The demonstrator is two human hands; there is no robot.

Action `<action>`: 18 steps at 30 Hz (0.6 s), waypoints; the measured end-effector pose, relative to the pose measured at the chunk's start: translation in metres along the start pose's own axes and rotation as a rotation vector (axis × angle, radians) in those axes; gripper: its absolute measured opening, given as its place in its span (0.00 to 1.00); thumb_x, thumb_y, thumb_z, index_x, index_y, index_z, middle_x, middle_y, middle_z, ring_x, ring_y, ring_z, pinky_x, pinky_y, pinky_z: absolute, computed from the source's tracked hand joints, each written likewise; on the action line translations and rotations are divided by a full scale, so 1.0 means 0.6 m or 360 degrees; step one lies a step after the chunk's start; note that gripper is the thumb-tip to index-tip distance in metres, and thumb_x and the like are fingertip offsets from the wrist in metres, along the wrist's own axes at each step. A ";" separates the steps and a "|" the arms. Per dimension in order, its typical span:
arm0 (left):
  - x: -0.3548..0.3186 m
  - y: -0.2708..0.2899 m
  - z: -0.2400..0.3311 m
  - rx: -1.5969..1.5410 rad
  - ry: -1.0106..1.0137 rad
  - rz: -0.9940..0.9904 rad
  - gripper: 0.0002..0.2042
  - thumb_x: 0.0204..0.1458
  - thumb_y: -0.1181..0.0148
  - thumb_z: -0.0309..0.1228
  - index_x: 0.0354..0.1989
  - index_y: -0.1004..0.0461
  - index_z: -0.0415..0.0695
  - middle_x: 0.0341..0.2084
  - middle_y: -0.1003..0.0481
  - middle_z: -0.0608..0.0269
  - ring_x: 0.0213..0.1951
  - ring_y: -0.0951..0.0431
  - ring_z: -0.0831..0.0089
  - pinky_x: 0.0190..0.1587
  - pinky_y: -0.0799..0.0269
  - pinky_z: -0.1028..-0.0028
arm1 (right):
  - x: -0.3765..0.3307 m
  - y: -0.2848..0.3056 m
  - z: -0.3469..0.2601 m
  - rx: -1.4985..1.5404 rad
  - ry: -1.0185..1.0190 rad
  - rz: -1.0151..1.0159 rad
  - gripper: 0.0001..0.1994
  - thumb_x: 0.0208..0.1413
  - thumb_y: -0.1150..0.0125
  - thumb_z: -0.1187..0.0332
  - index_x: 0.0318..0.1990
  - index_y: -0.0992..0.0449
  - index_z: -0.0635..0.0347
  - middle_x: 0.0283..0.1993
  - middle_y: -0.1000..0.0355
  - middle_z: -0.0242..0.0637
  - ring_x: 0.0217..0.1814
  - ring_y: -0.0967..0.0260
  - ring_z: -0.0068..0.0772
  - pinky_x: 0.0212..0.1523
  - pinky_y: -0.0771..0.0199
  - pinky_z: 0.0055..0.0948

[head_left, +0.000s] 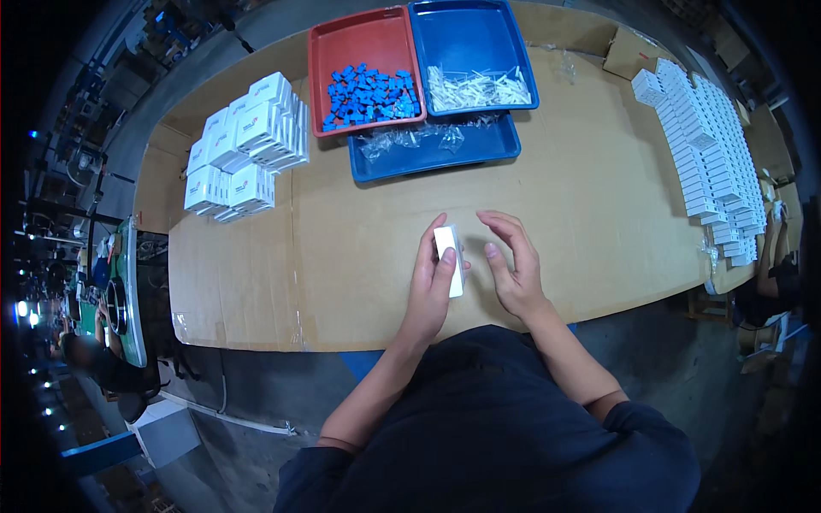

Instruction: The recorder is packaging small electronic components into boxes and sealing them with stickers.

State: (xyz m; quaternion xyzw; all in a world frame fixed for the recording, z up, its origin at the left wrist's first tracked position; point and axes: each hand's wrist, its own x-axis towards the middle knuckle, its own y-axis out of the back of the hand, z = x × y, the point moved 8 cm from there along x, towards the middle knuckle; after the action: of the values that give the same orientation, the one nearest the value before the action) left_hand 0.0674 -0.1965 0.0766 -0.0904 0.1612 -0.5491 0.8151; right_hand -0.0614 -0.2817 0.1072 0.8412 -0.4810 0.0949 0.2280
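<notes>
A small white box (449,263) stands on edge in my left hand (430,284), the thumb laid over its face and the fingers around its far side. Just to the right, my right hand (516,272) is apart from the box, its fingers curved with a gap between thumb and forefinger, and nothing in it. Both hands are over the near middle of the cardboard-covered table (368,274).
At the back, a red tray (363,43) holds small blue pieces and a blue tray (470,38) holds white sticks. Both overlap a lower blue tray (436,162) with clear plastic. White boxes (244,141) are stacked at left, more boxes (710,154) at right. People work at both sides.
</notes>
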 end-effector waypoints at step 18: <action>0.010 0.011 -0.059 -0.0595 0.0851 0.0250 0.27 0.69 0.54 0.60 0.61 0.31 0.51 0.46 0.24 0.68 0.46 0.21 0.77 0.47 0.23 0.74 | 0.018 -0.090 0.010 0.0066 0.0348 -0.0421 0.33 0.68 0.41 0.51 0.70 0.35 0.69 0.70 0.34 0.59 0.70 0.33 0.63 0.69 0.33 0.47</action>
State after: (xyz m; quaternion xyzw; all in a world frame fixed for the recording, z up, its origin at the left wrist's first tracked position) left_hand 0.0625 -0.1985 0.0402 -0.0784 0.4737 -0.4499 0.7530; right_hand -0.0104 -0.2694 0.0903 0.8864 -0.3363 0.1648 0.2721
